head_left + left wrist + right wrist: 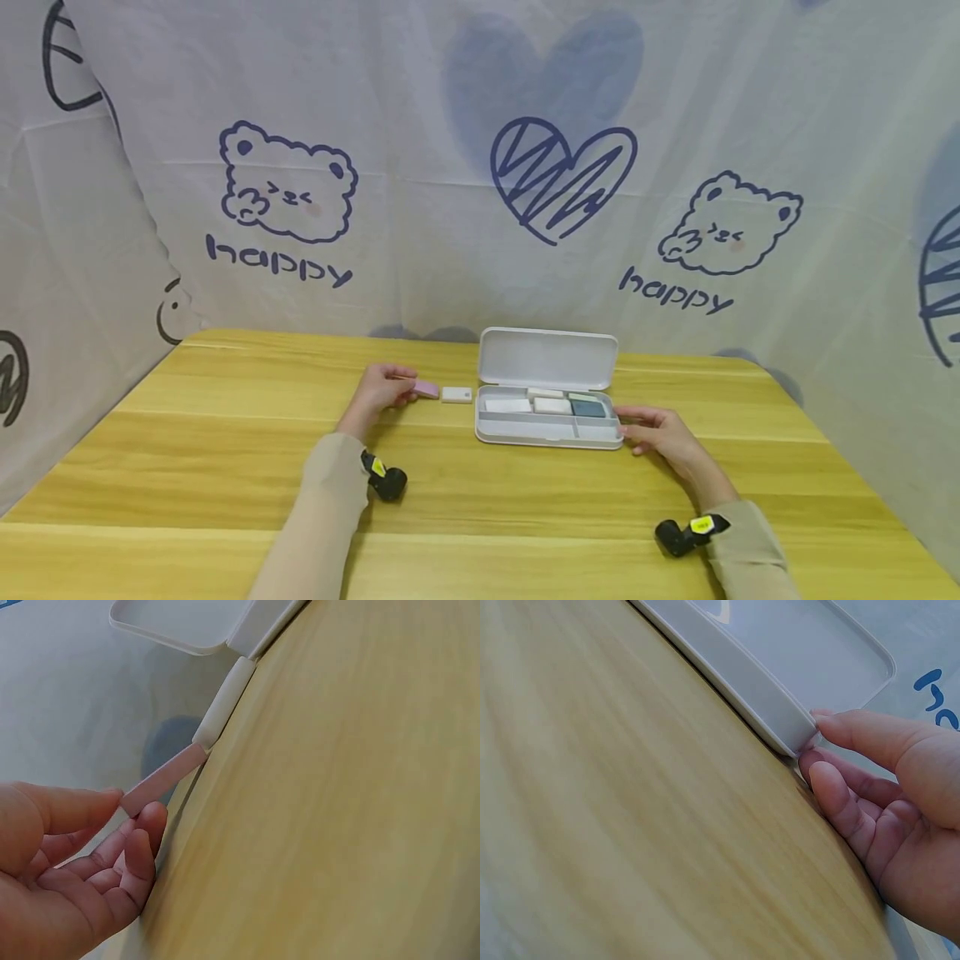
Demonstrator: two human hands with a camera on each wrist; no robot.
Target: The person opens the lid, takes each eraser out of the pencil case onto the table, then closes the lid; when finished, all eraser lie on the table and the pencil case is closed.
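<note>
A white pencil case (525, 434) lies with its lid (547, 358) raised at the back. Its rear compartment holds several eraser-like blocks, among them a long white block (507, 406) and a dark blue-green block (587, 408). My left hand (384, 389) pinches one end of a pink eraser (165, 778) between thumb and fingers, low over the table. The pink eraser's other end meets or nearly meets a white eraser (457, 395) lying left of the case. At the case's right end, my right hand (660, 431) holds the corner with thumb and fingertips.
The wood-grain table (510, 517) runs back to a pale cloth (420, 208) printed with hearts and bears. A small black camera is strapped to each wrist, the left camera (387, 483) and the right camera (678, 537).
</note>
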